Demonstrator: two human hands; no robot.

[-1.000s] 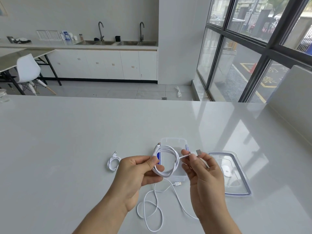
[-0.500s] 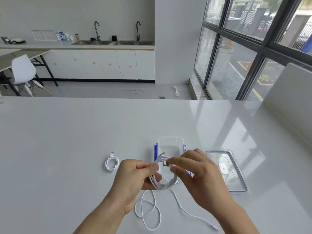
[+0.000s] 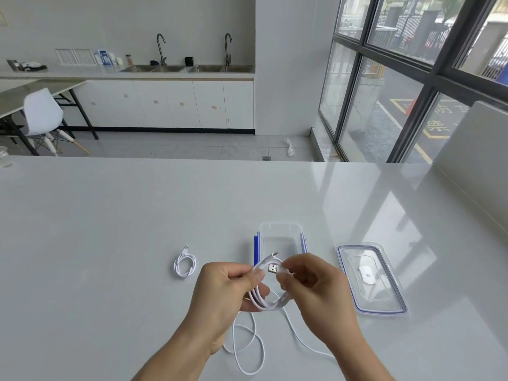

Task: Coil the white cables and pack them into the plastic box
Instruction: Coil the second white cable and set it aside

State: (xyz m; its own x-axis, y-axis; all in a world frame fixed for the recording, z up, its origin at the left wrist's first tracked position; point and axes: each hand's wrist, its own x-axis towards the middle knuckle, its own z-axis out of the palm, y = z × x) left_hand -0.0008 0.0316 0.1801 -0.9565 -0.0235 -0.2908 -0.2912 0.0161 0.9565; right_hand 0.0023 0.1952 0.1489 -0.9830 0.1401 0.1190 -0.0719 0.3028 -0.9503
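Note:
I hold a coiled white cable (image 3: 264, 301) just above the table, in front of the clear plastic box (image 3: 280, 229) with blue clips. My left hand (image 3: 228, 290) pinches the coil's left side. My right hand (image 3: 316, 287) grips its USB plug end, the metal plug pointing left between both hands. A second white cable (image 3: 247, 350) lies loose on the table beneath my hands. A third white cable (image 3: 184, 264) lies coiled to the left of the box.
The box's clear lid (image 3: 371, 279) with a blue rim lies flat to the right of the box. A white panel (image 3: 478, 160) stands along the table's right edge. Beyond the table's far edge are a floor, cabinets and a chair.
My right hand has moved the plug end from the right of the coil through its middle; the plug now points left between my thumbs. The coil sits slightly lower.

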